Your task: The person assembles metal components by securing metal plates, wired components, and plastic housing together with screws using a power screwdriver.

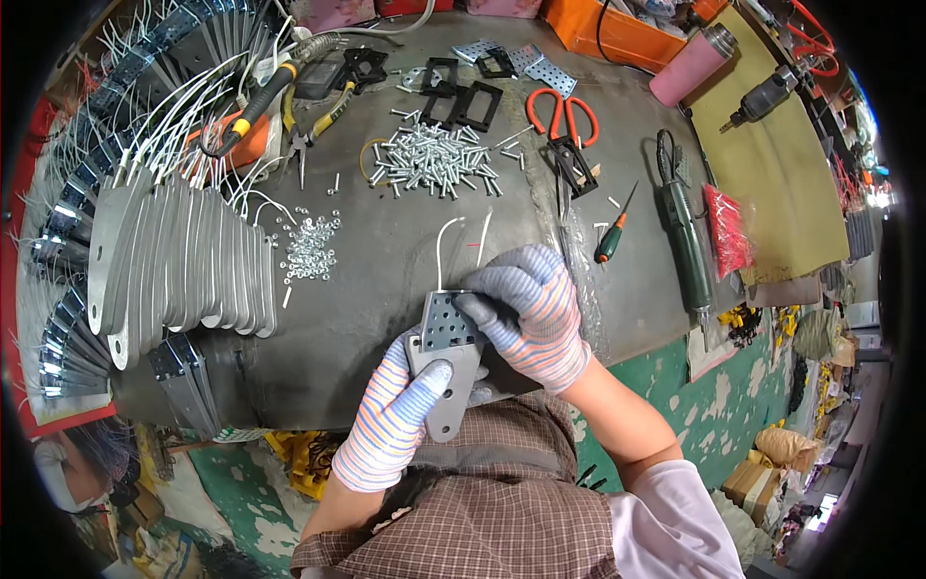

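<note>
Both my hands wear striped knit gloves. My left hand [395, 420] grips a grey flat metal bracket [449, 394] with holes, its thumb pressed on the front face. A perforated bluish metal plate [446, 323] sits at the bracket's upper end, and a white wire [441, 253] rises from it. The fingers of my right hand [526, 304] are closed at the plate's upper right corner; whether a small part is pinched there is hidden. Beyond my hands lie a pile of screws [439, 162] and a heap of small nuts [311, 249].
A row of grey brackets with wires [183, 261] stands at left. Pliers [313, 125], orange-handled scissors [562, 116] and black frames [477, 104] lie at the back. To the right are a screwdriver [613, 236], a green power tool [687, 241] and a pink bottle [693, 66].
</note>
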A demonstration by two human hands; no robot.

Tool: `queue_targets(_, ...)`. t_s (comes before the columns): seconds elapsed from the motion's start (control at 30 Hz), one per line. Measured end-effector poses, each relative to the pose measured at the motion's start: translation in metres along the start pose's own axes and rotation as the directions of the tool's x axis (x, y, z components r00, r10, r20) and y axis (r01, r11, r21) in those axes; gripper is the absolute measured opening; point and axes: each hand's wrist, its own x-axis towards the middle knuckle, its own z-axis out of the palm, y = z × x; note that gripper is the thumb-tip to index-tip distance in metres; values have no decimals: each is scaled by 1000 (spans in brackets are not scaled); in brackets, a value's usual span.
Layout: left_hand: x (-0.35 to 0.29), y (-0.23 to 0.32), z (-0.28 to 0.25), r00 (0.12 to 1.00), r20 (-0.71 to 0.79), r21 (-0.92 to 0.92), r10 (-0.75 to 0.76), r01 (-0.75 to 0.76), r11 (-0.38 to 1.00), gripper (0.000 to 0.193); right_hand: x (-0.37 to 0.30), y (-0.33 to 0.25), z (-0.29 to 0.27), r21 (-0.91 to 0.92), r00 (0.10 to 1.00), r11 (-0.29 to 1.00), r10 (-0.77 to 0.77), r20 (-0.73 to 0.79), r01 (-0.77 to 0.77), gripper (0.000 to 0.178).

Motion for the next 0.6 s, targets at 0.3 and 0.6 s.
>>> queue_targets(0.3, 9, -7, -4, 995, -96, 134, -3, 16, 991, 34, -2, 3, 2, -34, 998, 998, -57, 19, 58, 18)
queue_targets(0.6, 21, 1, -29, 932, -298, 76, 207, -194, 978, 40, 59, 70, -6, -425, 946, 884, 285, 157, -195, 25)
